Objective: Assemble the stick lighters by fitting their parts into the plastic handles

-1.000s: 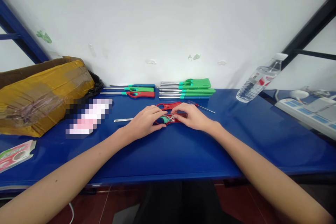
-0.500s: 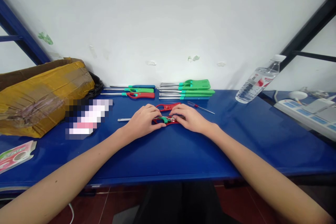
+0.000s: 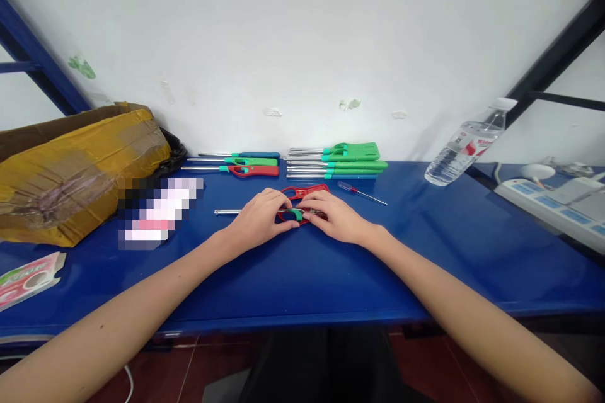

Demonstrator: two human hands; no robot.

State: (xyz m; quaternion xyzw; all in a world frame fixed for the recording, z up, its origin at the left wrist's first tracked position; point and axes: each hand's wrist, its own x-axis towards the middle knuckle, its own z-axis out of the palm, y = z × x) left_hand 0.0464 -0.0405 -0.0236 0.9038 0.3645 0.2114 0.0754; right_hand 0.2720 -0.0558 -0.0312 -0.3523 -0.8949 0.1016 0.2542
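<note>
An opened long-reach lighter (image 3: 295, 215) lies on the blue table, its metal tube pointing left and a green trigger showing in the red handle half. My left hand (image 3: 258, 219) is closed around its front part, thumb and fingertips beside the trigger. Over the handle's rear, my right hand (image 3: 340, 217) pinches at the inner parts, and its fingers hide most of them. Just behind both hands rests a loose red handle half (image 3: 309, 190). A small screwdriver (image 3: 348, 187) with a red and clear handle lies to its right.
At the wall lie a green lighter stack (image 3: 359, 152) and several lighters (image 3: 259, 170) in red, green and blue. A taped cardboard box (image 3: 85, 176) and a printed carton piece (image 3: 31, 280) are left. A water bottle (image 3: 466, 145) and a power strip (image 3: 558, 208) stand right.
My right hand has shifted slightly left, its fingers now nearer the trigger and covering more of the inner parts. My left hand stays almost in place on the lighter.
</note>
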